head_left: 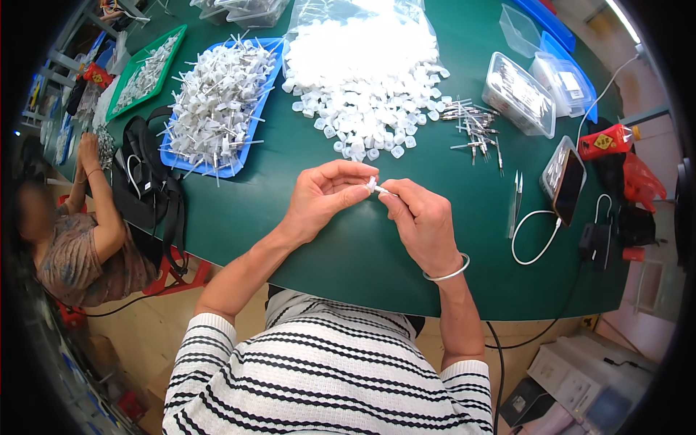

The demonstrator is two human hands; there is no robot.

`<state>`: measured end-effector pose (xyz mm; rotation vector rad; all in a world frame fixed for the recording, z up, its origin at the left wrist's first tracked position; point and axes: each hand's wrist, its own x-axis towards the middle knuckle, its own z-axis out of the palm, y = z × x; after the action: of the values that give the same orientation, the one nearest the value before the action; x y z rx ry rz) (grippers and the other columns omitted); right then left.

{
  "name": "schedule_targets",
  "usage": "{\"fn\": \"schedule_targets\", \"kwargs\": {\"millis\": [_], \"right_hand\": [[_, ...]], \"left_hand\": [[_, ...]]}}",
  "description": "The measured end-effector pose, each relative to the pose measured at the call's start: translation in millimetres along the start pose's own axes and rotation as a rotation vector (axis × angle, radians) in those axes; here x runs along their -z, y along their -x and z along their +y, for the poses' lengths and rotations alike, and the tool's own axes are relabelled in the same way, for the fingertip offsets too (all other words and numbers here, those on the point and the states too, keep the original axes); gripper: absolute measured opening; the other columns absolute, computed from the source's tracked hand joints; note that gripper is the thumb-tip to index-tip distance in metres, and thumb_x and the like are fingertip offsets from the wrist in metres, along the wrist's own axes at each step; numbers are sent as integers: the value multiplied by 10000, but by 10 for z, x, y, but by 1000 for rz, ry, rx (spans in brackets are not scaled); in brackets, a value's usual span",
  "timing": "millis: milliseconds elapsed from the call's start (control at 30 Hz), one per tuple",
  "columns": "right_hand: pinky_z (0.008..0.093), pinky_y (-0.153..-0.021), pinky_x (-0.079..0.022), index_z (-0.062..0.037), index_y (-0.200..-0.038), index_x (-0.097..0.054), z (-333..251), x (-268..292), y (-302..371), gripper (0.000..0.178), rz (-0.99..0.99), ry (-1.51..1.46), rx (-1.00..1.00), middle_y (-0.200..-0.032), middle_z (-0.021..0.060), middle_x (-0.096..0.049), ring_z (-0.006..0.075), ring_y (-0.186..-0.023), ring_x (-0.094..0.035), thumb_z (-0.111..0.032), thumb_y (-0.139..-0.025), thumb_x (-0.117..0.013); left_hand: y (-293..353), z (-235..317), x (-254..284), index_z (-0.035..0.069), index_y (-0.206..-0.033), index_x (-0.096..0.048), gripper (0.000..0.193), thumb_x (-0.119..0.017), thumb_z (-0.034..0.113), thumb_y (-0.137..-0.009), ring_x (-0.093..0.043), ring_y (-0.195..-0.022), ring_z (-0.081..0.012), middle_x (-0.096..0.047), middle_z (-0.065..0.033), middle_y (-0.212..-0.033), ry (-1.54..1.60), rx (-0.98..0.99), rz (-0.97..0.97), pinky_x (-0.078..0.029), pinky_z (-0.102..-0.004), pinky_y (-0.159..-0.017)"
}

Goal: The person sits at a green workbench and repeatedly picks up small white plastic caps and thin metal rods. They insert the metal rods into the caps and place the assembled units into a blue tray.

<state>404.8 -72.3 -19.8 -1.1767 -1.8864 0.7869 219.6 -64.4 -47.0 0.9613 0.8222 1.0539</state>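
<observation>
We pinch a small white plastic cap [372, 184] with a thin metal pin between both sets of fingertips, above the dark green table [319, 239] at the centre of the view. Our left hand [322, 194] closes on the cap from nine o'clock; our right hand [420, 221], a silver bangle [449, 273] at its wrist, grips the pin end from four o'clock. At twelve o'clock lies a heap of loose white plastic caps [370, 94]; at ten o'clock, a blue tray of assembled white pieces [217, 101]. Scattered metal pins [475, 127] lie at one o'clock, steel tweezers [516, 199] and a phone [565, 181] at three o'clock. Another person [80, 239] sits at nine o'clock.
</observation>
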Motion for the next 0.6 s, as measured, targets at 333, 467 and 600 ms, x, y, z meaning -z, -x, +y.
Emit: {"fn": "schedule_targets", "kwargs": {"millis": [333, 467, 600], "right_hand": [[355, -546, -463, -21, -851, -601, 47, -16, 22, 72, 35, 47, 78, -731, 102, -602, 271, -629, -596, -75, -823, -640], [348, -529, -451, -25, -851, -592, 65, 14, 42, 71, -88, -122, -114, -709, 92, -587, 266, -602, -582, -81, -833, -632], [326, -505, -435, -12, -848, -595, 72, -85, 54, 78, 16, -32, 1, -689, 94, -577, 244, -559, -557, -83, -847, -625]], "left_hand": [[27, 8, -42, -43, -1047, -602, 204, -604, -56, -843, -595, -932, -116, -596, -87, -1024, -36, -76, -47, -493, -243, -847], [34, 15, -41, -52, -1034, -593, 185, -592, -66, -849, -588, -924, -122, -573, -92, -1015, 4, -63, -80, -491, -237, -832], [62, -33, -53, -46, -1036, -583, 192, -604, -61, -846, -586, -904, -117, -564, -82, -995, -32, -119, -67, -490, -234, -812]]}}
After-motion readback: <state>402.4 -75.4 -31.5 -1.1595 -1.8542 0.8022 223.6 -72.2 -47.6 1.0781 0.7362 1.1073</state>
